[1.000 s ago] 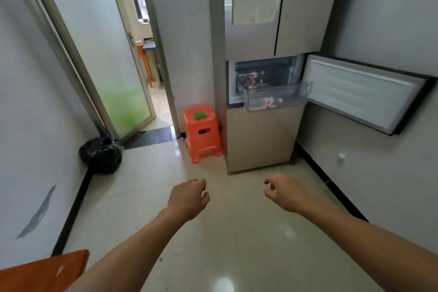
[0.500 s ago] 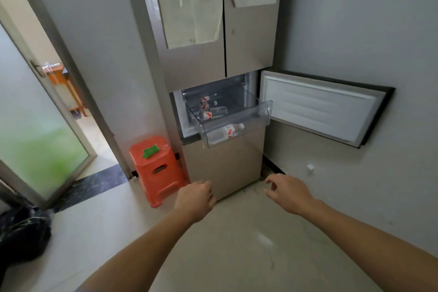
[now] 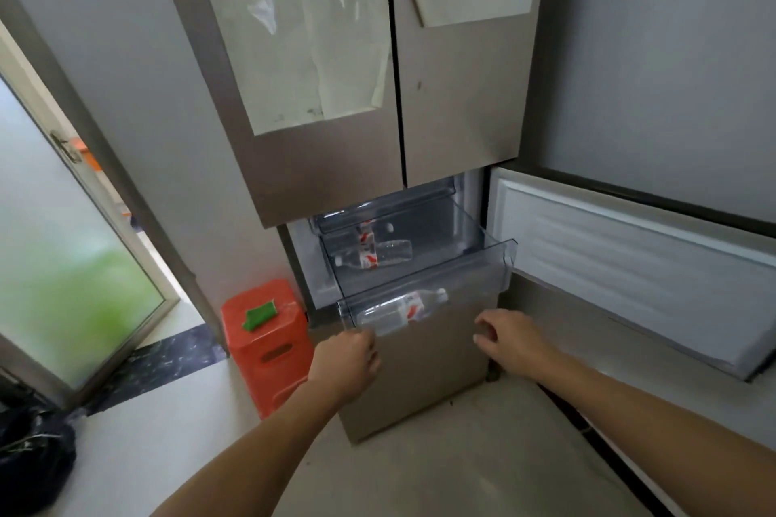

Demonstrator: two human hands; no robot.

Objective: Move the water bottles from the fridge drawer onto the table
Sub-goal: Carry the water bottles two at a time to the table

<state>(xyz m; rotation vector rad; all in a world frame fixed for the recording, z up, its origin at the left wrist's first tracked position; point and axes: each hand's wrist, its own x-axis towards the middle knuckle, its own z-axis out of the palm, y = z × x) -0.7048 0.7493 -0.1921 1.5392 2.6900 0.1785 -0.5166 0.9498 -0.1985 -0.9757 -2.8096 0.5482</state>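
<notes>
Both hands have come forward to the pulled-out fridge drawer (image 3: 424,264) since a moment ago. Left hand (image 3: 346,361), fingers loosely curled and empty, sits just under the drawer's front left corner; right hand (image 3: 510,338), fingers bent apart, hovers below its right end. Just above the fingertips lies one water bottle (image 3: 401,309) behind the clear front; farther back lie more bottles (image 3: 373,254).

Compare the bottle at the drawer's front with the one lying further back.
The front bottle lies against the drawer's front wall, cap pointing right; the back bottle lies mid-drawer, cap pointing left. The front one sits nearest both hands. Both are clear, red-and-white labelled, on their sides.
</notes>
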